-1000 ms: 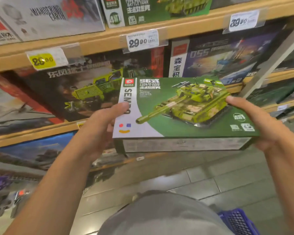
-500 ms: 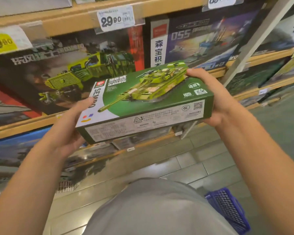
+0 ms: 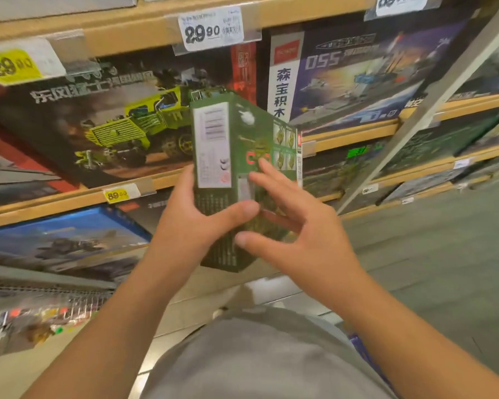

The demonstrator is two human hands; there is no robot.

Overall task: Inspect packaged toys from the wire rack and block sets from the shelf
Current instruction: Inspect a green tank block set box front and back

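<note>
I hold a green tank block set box (image 3: pixel 213 139) on end in front of the shelf, its narrow printed side and its back facing me. My left hand (image 3: pixel 190 226) grips the lower part of the box, thumb laid across the side panel and fingers hidden behind. My right hand (image 3: pixel 306 240) lies against the back face with fingers spread and straight, thumb near the box's lower edge. The box's front picture is turned away.
Wooden shelves (image 3: pixel 127 27) hold large block set boxes: a green truck set (image 3: pixel 113 125) and a warship set (image 3: pixel 357 76), with price tags on the edges. A wire rack of packaged toys (image 3: pixel 41 309) is at lower left. A grey post (image 3: pixel 444 84) slants at right. A blue basket (image 3: pixel 363 352) is by my body.
The box went from lying flat with the tank picture up to standing on end. My right hand left the box's right end and now touches its back; the left hand took the lower part.
</note>
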